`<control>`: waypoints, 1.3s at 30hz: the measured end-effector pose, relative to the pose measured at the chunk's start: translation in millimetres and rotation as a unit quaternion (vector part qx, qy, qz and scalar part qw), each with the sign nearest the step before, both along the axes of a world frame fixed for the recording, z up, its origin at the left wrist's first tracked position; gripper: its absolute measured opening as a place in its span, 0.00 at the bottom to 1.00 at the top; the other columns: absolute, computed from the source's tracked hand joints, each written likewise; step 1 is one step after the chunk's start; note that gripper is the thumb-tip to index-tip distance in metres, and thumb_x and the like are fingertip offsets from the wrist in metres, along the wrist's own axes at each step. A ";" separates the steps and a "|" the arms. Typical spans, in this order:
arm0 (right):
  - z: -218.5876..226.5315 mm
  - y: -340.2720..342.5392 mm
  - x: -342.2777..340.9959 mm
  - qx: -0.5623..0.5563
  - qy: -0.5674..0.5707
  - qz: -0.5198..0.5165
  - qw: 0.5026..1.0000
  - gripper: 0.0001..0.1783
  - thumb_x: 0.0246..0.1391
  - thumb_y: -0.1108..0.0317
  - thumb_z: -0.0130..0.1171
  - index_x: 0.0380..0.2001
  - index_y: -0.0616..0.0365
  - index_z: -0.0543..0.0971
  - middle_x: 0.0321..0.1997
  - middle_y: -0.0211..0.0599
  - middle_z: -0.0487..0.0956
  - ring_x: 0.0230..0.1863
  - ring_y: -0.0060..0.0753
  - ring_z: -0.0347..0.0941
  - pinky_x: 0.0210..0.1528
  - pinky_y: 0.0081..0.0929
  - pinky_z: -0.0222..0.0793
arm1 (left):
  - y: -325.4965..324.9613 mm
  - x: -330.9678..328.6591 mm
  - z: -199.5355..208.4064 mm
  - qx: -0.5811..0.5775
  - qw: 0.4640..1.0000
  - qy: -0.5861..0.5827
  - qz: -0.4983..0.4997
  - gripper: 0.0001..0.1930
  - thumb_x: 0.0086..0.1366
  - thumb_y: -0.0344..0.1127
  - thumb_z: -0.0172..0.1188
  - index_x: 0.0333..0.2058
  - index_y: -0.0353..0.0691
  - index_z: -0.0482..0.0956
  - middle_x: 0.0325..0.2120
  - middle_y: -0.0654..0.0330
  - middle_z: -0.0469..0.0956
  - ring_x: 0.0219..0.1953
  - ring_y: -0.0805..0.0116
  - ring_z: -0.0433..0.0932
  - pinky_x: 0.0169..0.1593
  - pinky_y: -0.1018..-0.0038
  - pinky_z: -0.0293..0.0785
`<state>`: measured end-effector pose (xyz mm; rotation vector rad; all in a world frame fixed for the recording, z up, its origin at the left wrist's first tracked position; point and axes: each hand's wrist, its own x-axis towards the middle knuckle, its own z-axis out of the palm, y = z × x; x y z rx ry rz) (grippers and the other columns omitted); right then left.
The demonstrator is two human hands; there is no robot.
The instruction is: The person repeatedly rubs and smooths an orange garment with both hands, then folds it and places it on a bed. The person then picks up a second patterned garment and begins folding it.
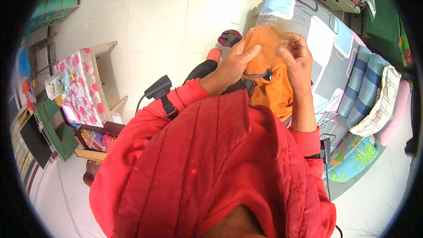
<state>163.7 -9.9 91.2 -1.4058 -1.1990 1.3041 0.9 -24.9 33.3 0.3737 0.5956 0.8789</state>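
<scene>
Head view: two hands meet just above frame centre on one orange garment (275, 86). The left hand (235, 64) grips its upper, bunched part, thumb laid across the cloth; the right hand (296, 57) pinches the same fold from the other side. The rest hangs below. Two folded blankets (363, 86) lie at right on a patterned bed (328, 39). One small table (81, 86) stands at left.

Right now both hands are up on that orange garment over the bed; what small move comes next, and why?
Probably slide the right hand down along the orange garment to draw it flat. Both it and the left hand pinch the bunched top, while the rest hangs crumpled below, above the grey patterned bedcover.
</scene>
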 end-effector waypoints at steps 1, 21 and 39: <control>2.3 -0.2 -1.0 0.006 -0.058 0.026 0.998 0.10 0.52 0.72 0.58 0.38 0.63 0.73 0.33 0.29 0.75 0.33 0.17 0.70 0.38 0.17 0.68 | -0.4 1.0 0.2 0.015 1.000 -0.003 0.009 0.23 0.69 0.35 0.45 0.60 0.38 0.55 0.51 0.58 0.68 0.51 0.68 0.71 0.55 0.70 0.68; -1.2 12.1 1.9 -0.060 -0.071 0.075 0.993 0.02 0.49 0.75 0.57 0.26 0.63 0.76 0.23 0.24 0.73 0.23 0.14 0.67 0.27 0.13 0.64 | 2.4 1.2 6.5 0.093 0.992 0.072 0.049 0.21 0.63 0.31 0.55 0.54 0.35 0.65 0.45 0.62 0.73 0.46 0.75 0.72 0.51 0.77 0.69; 6.7 18.5 -0.3 -0.151 0.062 0.057 0.985 0.05 0.49 0.76 0.54 0.30 0.65 0.76 0.25 0.28 0.75 0.26 0.17 0.70 0.29 0.15 0.66 | 4.5 -2.6 -1.3 0.029 0.998 0.020 0.048 0.17 0.62 0.29 0.56 0.49 0.35 0.69 0.42 0.62 0.74 0.44 0.76 0.73 0.49 0.77 0.70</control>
